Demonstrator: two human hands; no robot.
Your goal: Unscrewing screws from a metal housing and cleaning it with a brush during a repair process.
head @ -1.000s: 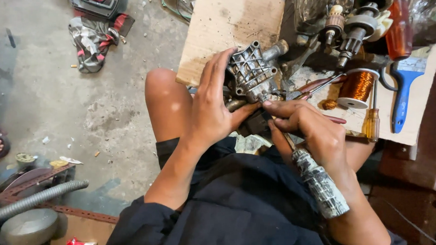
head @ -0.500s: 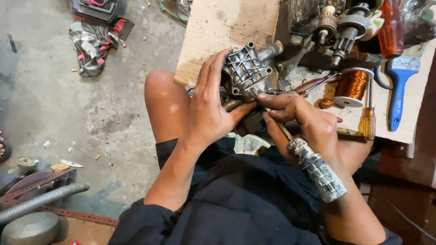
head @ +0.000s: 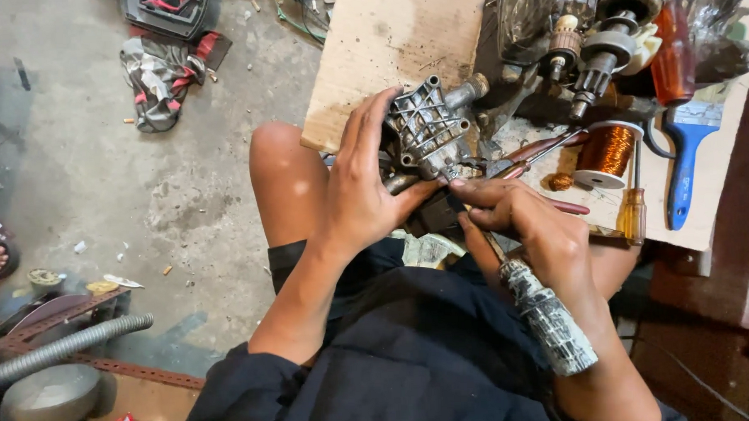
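Two hands working on a metal housing over the lap

A brown cardboard sheet [head: 385, 44] lies far, carrying a copper wire spool [head: 606, 151] and a blue-handled brush [head: 686, 162] to the right. The grey ribbed cast-metal housing [head: 425, 126] sits at its near edge, clamped by the left hand [head: 366, 194]. The right hand [head: 533, 230], just right, is closed around a tape-wrapped screwdriver [head: 544, 317], tip at the housing.
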